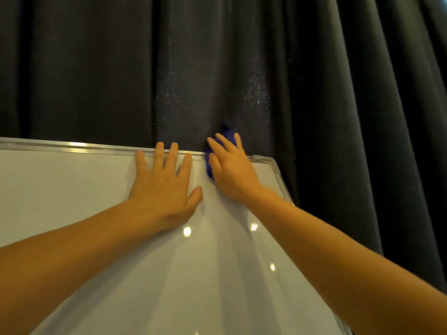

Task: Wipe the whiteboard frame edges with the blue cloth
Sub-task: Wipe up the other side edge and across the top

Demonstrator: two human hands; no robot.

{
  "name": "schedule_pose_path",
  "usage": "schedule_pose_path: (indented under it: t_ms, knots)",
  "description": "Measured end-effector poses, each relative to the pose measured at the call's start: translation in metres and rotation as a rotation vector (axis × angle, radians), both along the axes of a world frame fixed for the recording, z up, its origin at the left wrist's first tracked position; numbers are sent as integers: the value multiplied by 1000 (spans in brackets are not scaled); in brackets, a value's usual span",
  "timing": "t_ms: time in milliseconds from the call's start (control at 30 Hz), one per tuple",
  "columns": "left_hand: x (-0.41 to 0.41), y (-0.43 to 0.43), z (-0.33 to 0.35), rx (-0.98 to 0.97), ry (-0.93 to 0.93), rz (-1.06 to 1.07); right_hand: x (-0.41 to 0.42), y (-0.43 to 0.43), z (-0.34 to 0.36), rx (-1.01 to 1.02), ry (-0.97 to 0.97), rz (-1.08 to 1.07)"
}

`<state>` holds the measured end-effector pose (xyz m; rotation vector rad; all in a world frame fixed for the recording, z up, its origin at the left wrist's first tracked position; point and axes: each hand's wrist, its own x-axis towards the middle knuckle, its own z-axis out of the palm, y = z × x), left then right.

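A white whiteboard (72, 189) with a silver metal frame (79, 147) fills the lower part of the head view. My right hand (232, 165) presses a blue cloth (226, 135) onto the top frame edge, close to the upper right corner (271, 160). Most of the cloth is hidden under my palm; a bit sticks up above the frame. My left hand (164, 187) lies flat on the board just left of it, fingers spread, fingertips reaching the top frame edge. It holds nothing.
A dark pleated curtain (217, 64) hangs behind the board and runs down past its right side. Fine specks show against the curtain above the cloth. Ceiling lights reflect as bright spots on the board surface.
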<state>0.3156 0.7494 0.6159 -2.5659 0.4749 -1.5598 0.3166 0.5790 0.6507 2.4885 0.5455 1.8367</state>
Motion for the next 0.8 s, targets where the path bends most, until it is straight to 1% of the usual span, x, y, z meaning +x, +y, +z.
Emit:
schedule_pose_path:
  t_ms: [33, 67, 100, 133, 200, 233, 267, 333, 433, 500, 567, 667, 800]
  knots:
    - [-1, -8, 1, -2, -16, -7, -2, 8, -4, -55, -53, 85]
    - [-1, -17, 1, 3, -24, -22, -5, 3, -4, -80, -86, 123]
    - [-1, -22, 1, 12, -22, -32, -7, -11, -1, -56, -55, 122]
    - [0, -24, -1, 24, -11, -36, -5, -30, 4, 30, -33, 111]
    - [1, -28, -7, 54, 14, -54, 1, -79, 9, 333, 41, 40]
    - [0, -28, -9, 63, 22, -64, 2, -95, 9, 438, 83, 2]
    - [-2, -29, -10, 64, 32, -71, 2, -104, 8, 495, 119, -11]
    - [-7, -33, -11, 54, 52, -77, -1, -106, 3, 518, 132, -20]
    - [-15, -40, -16, 34, 67, -71, -12, -104, -11, 544, 80, -32]
    - [-19, -47, -21, 33, 65, -58, -24, -103, -30, 542, 62, -73]
    - [-25, -62, -29, 13, 86, -70, -38, -102, -57, 557, 85, -129]
    - [-39, -99, -48, 11, 153, -174, -62, -100, -109, 531, 157, -214]
    - [-64, -145, -89, 142, 197, -348, -102, -105, -182, 501, 218, -227]
